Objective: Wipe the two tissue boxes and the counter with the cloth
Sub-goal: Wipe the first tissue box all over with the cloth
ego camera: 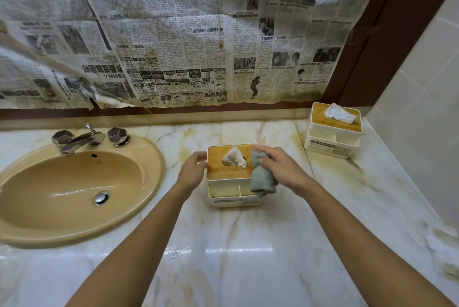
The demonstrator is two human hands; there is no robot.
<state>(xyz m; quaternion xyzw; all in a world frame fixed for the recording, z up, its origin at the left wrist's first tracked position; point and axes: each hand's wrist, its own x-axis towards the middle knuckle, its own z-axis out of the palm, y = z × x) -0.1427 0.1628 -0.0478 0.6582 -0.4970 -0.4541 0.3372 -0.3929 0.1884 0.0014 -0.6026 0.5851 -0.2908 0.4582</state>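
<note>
Cloth (262, 177) sits bunched in the right hand (280, 167), whose fingers curl round it and press it onto the right edge of the near box (228, 190), so the wad can rub the wooden lid while its tail hangs down the front. The left hand (192, 170) clasps the box's left rim, probably to brace it against the push. The far box (332, 138) stands in the corner, well apart, on the stained table (248, 244); both seem yet to be wiped.
</note>
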